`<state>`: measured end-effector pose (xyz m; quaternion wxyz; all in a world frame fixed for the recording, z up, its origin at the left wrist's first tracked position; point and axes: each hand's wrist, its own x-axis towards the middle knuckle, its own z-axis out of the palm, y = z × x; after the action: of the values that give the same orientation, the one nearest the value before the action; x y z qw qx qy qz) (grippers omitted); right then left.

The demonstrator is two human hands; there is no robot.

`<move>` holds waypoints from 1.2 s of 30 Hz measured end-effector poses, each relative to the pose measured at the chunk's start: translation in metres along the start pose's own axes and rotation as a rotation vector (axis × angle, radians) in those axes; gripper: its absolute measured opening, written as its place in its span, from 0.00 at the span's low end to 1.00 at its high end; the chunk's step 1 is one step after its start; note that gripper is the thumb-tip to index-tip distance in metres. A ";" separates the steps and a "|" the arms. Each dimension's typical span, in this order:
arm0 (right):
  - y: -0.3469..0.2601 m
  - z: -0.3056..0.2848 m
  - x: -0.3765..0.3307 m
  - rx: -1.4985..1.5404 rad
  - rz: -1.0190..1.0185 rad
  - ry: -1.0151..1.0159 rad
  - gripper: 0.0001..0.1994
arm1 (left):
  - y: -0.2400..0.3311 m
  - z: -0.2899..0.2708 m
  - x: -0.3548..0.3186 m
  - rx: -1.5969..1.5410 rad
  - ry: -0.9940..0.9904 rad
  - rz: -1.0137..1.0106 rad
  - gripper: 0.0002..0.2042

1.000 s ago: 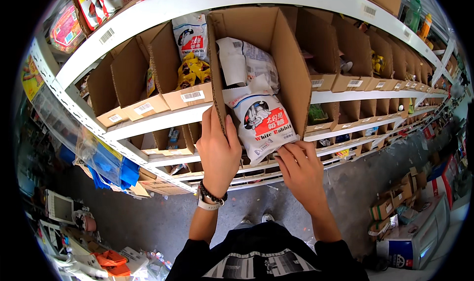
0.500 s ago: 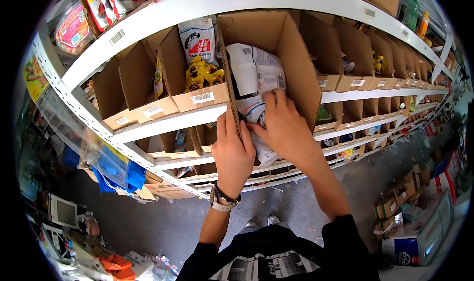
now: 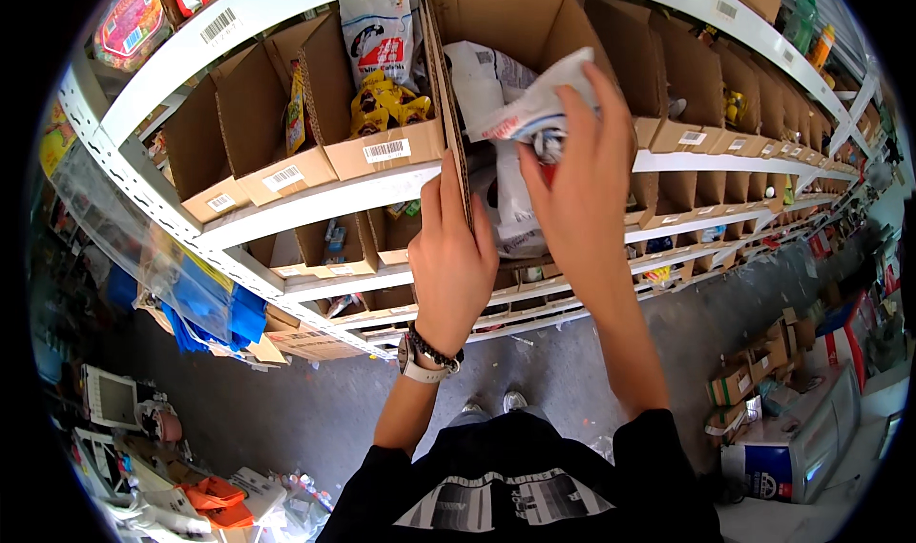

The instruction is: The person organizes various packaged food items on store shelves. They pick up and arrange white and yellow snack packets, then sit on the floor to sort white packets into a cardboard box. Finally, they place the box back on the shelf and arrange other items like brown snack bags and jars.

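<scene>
R hand (image 3: 584, 176) half-curled, thumb + fingers gripping white bag (image 3: 544, 94), tilted, at mouth of cardboard box (image 3: 510, 13). L hand (image 3: 448, 266) part-closed, pinching box's L wall, thumb inside, fingers outside. Other white pkgs (image 3: 474, 75) in box, behind held bag. Yellow packets (image 3: 386, 109) in bin just L of box, w/ a standing rabbit-print bag (image 3: 379, 37). White shelf rail (image 3: 334, 204) runs L + R of box.

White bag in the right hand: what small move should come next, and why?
Perhaps lift the white bag slightly higher: the right hand grips it, tilted, in front of white packaging in the box, while the left hand holds the box's side wall.
</scene>
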<state>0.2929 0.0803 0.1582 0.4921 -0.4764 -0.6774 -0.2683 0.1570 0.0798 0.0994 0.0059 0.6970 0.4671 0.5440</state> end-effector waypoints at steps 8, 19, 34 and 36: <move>-0.011 -0.035 -0.045 -0.062 0.146 -0.049 0.24 | -0.008 -0.006 -0.002 -0.001 -0.034 -0.021 0.10; 0.028 -0.027 -0.087 0.189 0.535 -0.025 0.13 | -0.006 -0.013 -0.027 0.001 -0.181 -0.008 0.07; 0.035 -0.148 -0.310 0.316 0.903 -0.363 0.08 | 0.034 0.012 -0.268 0.030 -0.548 -0.108 0.22; 0.057 -0.155 -0.370 0.391 1.041 -0.450 0.08 | 0.029 0.041 -0.320 0.044 -0.623 -0.122 0.31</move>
<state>0.4309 -0.1668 -0.1319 0.4818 -0.6913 -0.4795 0.2448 0.2156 -0.1263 -0.1434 0.1662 0.8009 0.4953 0.2926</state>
